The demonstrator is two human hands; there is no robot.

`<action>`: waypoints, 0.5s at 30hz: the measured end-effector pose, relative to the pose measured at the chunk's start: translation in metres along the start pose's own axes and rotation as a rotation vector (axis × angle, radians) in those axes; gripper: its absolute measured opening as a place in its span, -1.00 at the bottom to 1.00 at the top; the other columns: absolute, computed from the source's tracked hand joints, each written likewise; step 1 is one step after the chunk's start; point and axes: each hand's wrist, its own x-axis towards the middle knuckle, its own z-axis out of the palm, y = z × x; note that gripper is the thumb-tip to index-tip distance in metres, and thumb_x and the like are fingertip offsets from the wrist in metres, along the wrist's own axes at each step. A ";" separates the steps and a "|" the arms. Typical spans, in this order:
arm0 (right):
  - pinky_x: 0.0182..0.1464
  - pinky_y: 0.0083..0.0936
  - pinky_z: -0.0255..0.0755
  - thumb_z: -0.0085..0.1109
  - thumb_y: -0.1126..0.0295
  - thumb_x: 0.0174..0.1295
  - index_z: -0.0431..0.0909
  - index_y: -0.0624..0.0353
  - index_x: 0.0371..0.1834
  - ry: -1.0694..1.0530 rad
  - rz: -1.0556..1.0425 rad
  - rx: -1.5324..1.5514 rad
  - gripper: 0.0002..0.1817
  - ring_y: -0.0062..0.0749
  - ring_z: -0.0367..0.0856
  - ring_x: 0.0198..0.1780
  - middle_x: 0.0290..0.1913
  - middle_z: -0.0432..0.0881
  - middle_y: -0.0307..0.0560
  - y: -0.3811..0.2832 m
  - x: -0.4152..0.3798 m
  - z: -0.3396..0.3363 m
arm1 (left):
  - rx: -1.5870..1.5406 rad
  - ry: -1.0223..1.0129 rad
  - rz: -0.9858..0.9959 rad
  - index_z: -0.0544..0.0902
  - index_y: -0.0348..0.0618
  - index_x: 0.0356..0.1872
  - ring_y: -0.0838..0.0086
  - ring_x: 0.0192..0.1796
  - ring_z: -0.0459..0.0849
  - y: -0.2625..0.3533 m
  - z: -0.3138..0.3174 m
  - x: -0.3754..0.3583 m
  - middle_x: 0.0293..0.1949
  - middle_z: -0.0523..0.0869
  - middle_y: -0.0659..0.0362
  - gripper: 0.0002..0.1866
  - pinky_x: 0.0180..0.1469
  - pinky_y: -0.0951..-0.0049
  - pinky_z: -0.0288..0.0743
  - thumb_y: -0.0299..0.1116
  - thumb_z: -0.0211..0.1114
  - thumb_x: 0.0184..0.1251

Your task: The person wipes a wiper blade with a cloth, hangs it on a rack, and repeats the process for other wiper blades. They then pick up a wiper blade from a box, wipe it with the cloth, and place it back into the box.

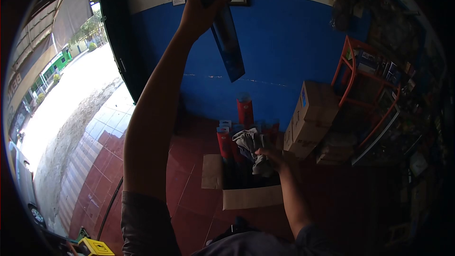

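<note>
My left hand [198, 18] is raised high, its fingers closed around a long, narrow, dark blue package [231, 50]. The package hangs at a slant in front of the wall, with its upper end cut off by the top of the view. Lower down, my right hand [280, 158] grips a crumpled grey cloth [251, 141]. That cloth is over an open cardboard box [252, 199] on the floor. Tall red packages [244, 112] with clear tops stand upright in and behind the box. The box's inside is mostly dark.
Stacked cartons [313, 114] stand right of the open box, beside an orange metal rack [348, 73] loaded with goods. A blue-and-white wall [284, 38] rises behind. To the left, a doorway opens onto a bright paved yard [90, 85]. A yellow object [97, 246] lies at lower left.
</note>
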 end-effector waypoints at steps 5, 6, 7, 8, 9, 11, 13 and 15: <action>0.08 -0.44 0.49 0.38 0.34 0.02 0.43 0.22 0.34 0.146 -0.077 0.053 -0.28 -0.42 0.56 0.05 0.06 0.53 -0.14 0.033 -0.035 0.008 | -0.235 -0.101 -0.120 0.51 -0.31 0.12 0.36 -0.19 0.80 -0.019 -0.025 -0.065 -0.25 0.73 0.02 -0.57 -0.18 0.34 0.72 -0.20 0.34 0.44; 0.07 -0.45 0.49 0.38 0.34 0.01 0.43 0.21 0.34 0.189 -0.117 0.097 -0.27 -0.42 0.57 0.04 0.05 0.53 -0.14 0.046 -0.044 0.008 | -0.357 -0.094 -0.222 0.46 -0.31 0.15 0.32 -0.22 0.79 -0.023 -0.018 -0.095 -0.25 0.73 -0.01 -0.60 -0.22 0.33 0.72 -0.23 0.25 0.49; 0.06 -0.44 0.49 0.38 0.35 0.01 0.49 0.19 0.30 0.207 -0.178 0.105 -0.32 -0.43 0.58 0.03 0.05 0.54 -0.12 0.057 -0.051 0.009 | -0.479 -0.087 -0.322 0.41 -0.31 0.18 0.28 -0.26 0.78 -0.027 -0.010 -0.127 -0.24 0.73 -0.04 -0.62 -0.25 0.31 0.73 -0.26 0.17 0.55; 0.06 -0.44 0.49 0.38 0.35 0.01 0.49 0.19 0.30 0.211 -0.175 0.111 -0.32 -0.43 0.58 0.03 0.05 0.54 -0.12 0.062 -0.063 0.016 | -0.483 -0.122 -0.429 0.38 -0.32 0.20 0.25 -0.29 0.78 -0.039 -0.006 -0.155 -0.23 0.72 -0.06 -0.62 -0.29 0.29 0.72 -0.23 0.08 0.59; 0.03 -0.44 0.51 0.39 0.33 0.02 0.51 0.20 0.25 0.277 -0.220 0.034 -0.36 -0.44 0.59 -0.01 0.01 0.56 -0.14 0.063 -0.074 0.024 | -0.488 -0.156 -0.534 0.35 -0.33 0.22 0.23 -0.31 0.77 -0.053 -0.001 -0.185 -0.22 0.72 -0.09 -0.61 -0.32 0.27 0.72 -0.21 -0.01 0.64; 0.11 -0.40 0.51 0.43 0.25 0.07 0.50 0.27 0.24 0.371 -0.408 -0.161 -0.35 -0.37 0.62 0.03 -0.01 0.61 -0.11 0.074 -0.091 0.030 | -0.692 -0.287 -0.663 0.37 -0.35 0.24 0.23 -0.35 0.77 -0.080 0.007 -0.253 -0.14 0.72 -0.12 -0.55 -0.36 0.27 0.70 -0.12 -0.11 0.68; 0.16 -0.40 0.50 0.44 0.19 0.09 0.48 0.28 0.28 0.444 -0.592 -0.294 -0.31 -0.32 0.61 0.11 0.03 0.60 -0.06 0.074 -0.124 0.057 | -0.796 -0.263 -0.762 0.45 -0.29 0.20 0.28 -0.34 0.76 -0.095 0.021 -0.324 -0.07 0.74 -0.08 -0.48 -0.37 0.32 0.68 0.03 -0.09 0.68; 0.29 -0.30 0.43 0.46 0.06 0.15 0.47 0.27 0.31 0.533 -0.849 -0.434 -0.26 -0.17 0.53 0.28 0.18 0.54 0.07 0.068 -0.176 0.105 | -0.827 -0.281 -0.818 0.48 -0.23 0.24 0.32 -0.26 0.76 -0.077 0.019 -0.378 -0.02 0.73 -0.03 -0.46 -0.28 0.33 0.69 0.07 -0.07 0.68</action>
